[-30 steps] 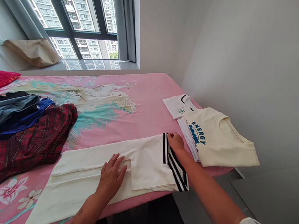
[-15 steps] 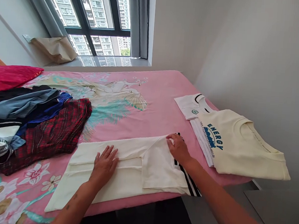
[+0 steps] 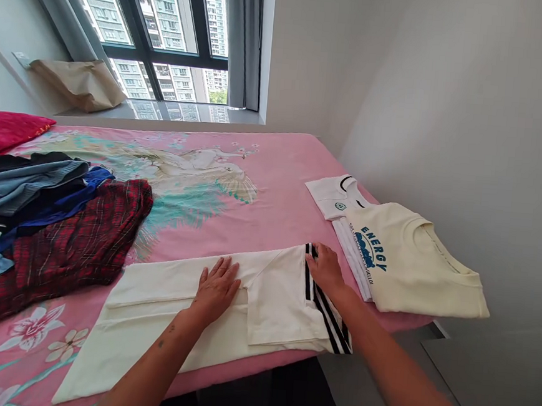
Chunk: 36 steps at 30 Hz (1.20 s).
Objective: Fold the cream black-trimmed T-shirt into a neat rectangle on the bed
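A cream-white shirt [image 3: 178,308] lies folded into a long strip across the front of the bed, one sleeve laid over its body. Black-and-white striped trim [image 3: 332,320] runs along its right end. My left hand [image 3: 217,289] rests flat on the middle of the shirt, fingers stretched out. At the far right corner, my right hand [image 3: 326,268] has its fingers curled at the striped trim, gripping the cloth; the fingertips are partly hidden.
To the right lie a folded cream ENERGY T-shirt [image 3: 416,264] and a white T-shirt [image 3: 330,195]. Heaped clothes, with red plaid cloth [image 3: 81,232] among them, cover the left side. The pink bedsheet [image 3: 276,191] ends at the bed's front edge. A paper bag [image 3: 81,85] sits by the window.
My left hand has slid right along the shirt towards the sleeve. My right hand has shifted slightly at the corner, and more striped trim shows. The view has turned a little right.
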Each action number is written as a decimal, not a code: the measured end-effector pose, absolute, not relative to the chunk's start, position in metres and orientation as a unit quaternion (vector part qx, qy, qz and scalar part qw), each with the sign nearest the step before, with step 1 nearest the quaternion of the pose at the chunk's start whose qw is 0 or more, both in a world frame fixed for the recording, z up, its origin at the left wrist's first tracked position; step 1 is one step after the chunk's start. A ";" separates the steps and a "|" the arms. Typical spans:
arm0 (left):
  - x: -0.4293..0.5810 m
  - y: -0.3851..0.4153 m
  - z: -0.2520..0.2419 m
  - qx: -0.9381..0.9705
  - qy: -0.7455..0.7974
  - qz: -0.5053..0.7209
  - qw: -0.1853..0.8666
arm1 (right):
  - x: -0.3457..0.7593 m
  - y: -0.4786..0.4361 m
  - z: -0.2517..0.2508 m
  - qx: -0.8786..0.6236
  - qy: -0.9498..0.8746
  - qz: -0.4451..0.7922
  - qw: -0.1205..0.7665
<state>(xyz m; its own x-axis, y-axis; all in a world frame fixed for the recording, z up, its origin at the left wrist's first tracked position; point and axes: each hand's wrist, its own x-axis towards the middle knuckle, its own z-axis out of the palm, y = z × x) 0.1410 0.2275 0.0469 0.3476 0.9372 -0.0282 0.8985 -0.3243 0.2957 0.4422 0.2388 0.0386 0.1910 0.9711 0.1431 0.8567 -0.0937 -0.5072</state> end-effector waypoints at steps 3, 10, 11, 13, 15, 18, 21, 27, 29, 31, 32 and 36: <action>0.154 0.227 0.054 0.835 0.520 0.093 0.152 | 0.461 0.264 0.029 -0.771 -0.570 0.144 0.245; 0.177 0.233 0.046 0.851 0.491 0.029 0.182 | 0.463 0.259 0.034 -0.776 -0.547 0.173 0.262; 0.177 0.233 0.046 0.850 0.494 0.026 0.184 | 0.463 0.248 0.038 -0.769 -0.554 0.182 0.261; 0.180 0.233 0.049 0.848 0.497 0.033 0.182 | 0.461 0.221 0.044 -0.755 -0.571 0.205 0.247; 0.186 0.229 0.055 0.861 0.477 0.053 0.170 | 0.458 0.194 0.050 -0.751 -0.580 0.227 0.217; 0.201 0.222 0.058 0.891 0.424 0.064 0.149 | 0.452 0.165 0.058 -0.758 -0.577 0.263 0.152; 0.212 0.219 0.052 0.895 0.421 0.035 0.144 | 0.446 0.151 0.062 -0.752 -0.551 0.329 0.149; 0.203 0.203 0.053 0.912 0.385 0.057 0.127 | 0.445 0.139 0.055 -0.733 -0.495 0.422 0.197; 0.194 0.186 0.060 0.929 0.343 0.075 0.119 | 0.445 0.137 0.052 -0.729 -0.470 0.452 0.206; 0.184 0.168 0.064 0.936 0.321 0.086 0.119 | 0.443 0.137 0.053 -0.728 -0.438 0.482 0.215; 0.179 0.160 0.064 0.935 0.321 0.093 0.119 | 0.441 0.138 0.055 -0.727 -0.423 0.493 0.223; 0.169 0.146 0.056 0.928 0.332 0.135 0.100 | 0.436 0.139 0.064 -0.704 -0.399 0.523 0.269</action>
<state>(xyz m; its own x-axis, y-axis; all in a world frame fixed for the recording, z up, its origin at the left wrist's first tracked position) 0.1695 0.1456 0.0563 0.7434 0.6427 0.1853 0.5886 -0.7601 0.2752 0.4356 0.1388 0.0640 0.1350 0.8425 -0.5215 0.2804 -0.5373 -0.7954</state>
